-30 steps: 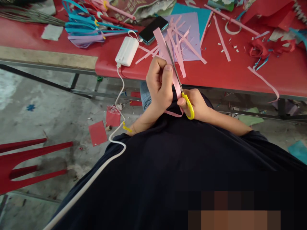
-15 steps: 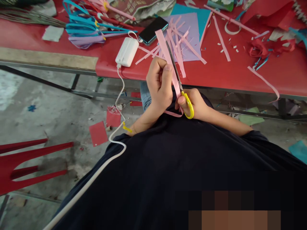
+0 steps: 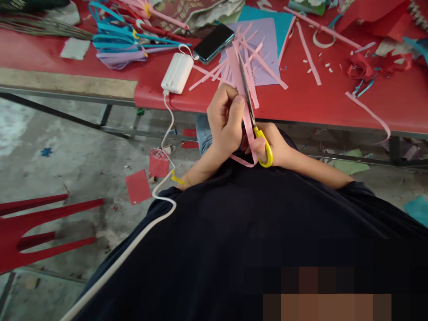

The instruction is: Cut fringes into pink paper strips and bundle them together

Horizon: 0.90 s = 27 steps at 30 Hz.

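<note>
My left hand (image 3: 227, 116) pinches a long pink paper strip (image 3: 237, 73) between thumb and fingers, in front of the table edge. Yellow-handled scissors (image 3: 268, 151) are in my right hand (image 3: 276, 145), with the thumb at the handle loop. Their dark blades point up and lie along the strip's right edge. A thin pink length loops below, between the two hands. Beyond the blade tips, a heap of narrow pink paper strips (image 3: 259, 58) lies on a lilac paper sheet (image 3: 269, 38). The fingers of my right hand behind the handle are partly hidden.
On the red-covered table (image 3: 334, 104) lie a black phone (image 3: 214, 42), a white power bank (image 3: 177, 72) with its cable, and blue paper-strip loops (image 3: 112, 40). Red paper scraps (image 3: 359, 67) lie to the right. A red plastic chair (image 3: 13, 236) stands at lower left.
My left hand and the pink strip have shifted slightly right and down. The scissor blades have tilted a little and now sit closer along the strip; my right hand moved barely.
</note>
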Each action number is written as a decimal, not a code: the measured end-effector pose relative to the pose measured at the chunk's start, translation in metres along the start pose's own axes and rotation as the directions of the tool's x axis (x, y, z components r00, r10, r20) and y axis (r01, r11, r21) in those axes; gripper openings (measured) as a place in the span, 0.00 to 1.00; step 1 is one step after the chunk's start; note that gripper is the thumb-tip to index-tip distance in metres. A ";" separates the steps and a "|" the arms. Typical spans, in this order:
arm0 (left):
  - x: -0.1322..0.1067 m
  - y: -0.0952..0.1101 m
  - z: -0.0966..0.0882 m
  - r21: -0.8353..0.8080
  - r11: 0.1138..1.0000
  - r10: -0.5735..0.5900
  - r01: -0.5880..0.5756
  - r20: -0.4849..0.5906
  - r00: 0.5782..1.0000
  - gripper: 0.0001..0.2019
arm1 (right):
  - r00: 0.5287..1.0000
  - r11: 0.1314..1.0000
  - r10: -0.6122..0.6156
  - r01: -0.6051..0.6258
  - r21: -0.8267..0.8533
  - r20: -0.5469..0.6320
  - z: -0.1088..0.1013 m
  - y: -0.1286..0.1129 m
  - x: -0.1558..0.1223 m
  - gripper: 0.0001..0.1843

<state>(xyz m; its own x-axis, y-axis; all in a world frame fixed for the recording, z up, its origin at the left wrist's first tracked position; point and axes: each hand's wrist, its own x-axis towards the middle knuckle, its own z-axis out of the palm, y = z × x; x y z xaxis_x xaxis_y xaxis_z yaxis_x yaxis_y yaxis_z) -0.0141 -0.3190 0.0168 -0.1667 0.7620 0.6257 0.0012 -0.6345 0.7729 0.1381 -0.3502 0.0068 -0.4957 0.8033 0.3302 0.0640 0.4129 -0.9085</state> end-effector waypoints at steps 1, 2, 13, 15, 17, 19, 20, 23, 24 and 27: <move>0.000 0.000 0.001 0.021 0.999 0.034 -0.035 0.017 0.999 0.21 | 1.000 1.000 -0.012 0.012 -0.010 -0.017 0.000 0.000 0.000 0.43; 0.000 0.001 0.001 0.030 0.998 0.050 -0.051 0.037 0.998 0.21 | 0.999 0.999 -0.026 0.025 -0.020 -0.032 0.000 -0.001 0.000 0.43; -0.002 -0.004 0.000 -0.013 0.998 0.066 -0.065 0.107 0.992 0.22 | 0.993 0.998 -0.033 0.026 -0.059 -0.113 0.002 -0.002 -0.003 0.44; -0.003 -0.005 0.000 -0.041 0.999 -0.011 0.016 0.105 0.994 0.22 | 0.992 0.998 -0.032 0.024 -0.065 -0.121 0.002 0.000 -0.003 0.44; -0.004 -0.005 -0.001 -0.055 0.995 -0.076 0.081 0.090 0.993 0.23 | 0.991 0.997 -0.032 0.023 -0.069 -0.128 0.002 0.001 -0.003 0.43; -0.005 -0.006 -0.001 -0.043 0.998 -0.052 0.055 0.083 0.995 0.23 | 0.991 0.997 -0.031 0.022 -0.068 -0.132 0.002 0.002 -0.003 0.42; -0.005 -0.006 0.000 -0.035 0.999 -0.020 0.023 0.083 0.996 0.22 | 0.991 0.997 -0.029 0.019 -0.069 -0.132 0.002 0.002 -0.003 0.42; -0.006 -0.007 0.000 -0.041 0.999 -0.009 0.012 0.075 0.997 0.21 | 0.991 0.997 -0.017 0.006 -0.078 -0.133 0.001 0.003 -0.004 0.41; -0.006 -0.007 0.000 -0.049 0.998 -0.040 0.043 0.071 0.997 0.22 | 0.991 0.997 -0.013 0.002 -0.080 -0.134 0.001 0.004 -0.004 0.41; -0.006 -0.009 -0.002 -0.054 0.997 -0.047 0.051 0.075 0.996 0.22 | 0.990 0.997 -0.002 -0.008 -0.071 -0.139 0.001 0.006 -0.004 0.41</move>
<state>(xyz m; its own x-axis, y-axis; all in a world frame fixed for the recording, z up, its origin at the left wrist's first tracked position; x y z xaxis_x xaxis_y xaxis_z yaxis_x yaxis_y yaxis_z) -0.0146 -0.3186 0.0059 -0.0917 0.7984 0.5951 -0.0604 -0.6009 0.7970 0.1394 -0.3519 -0.0002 -0.3704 0.8543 0.3646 0.1290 0.4360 -0.8906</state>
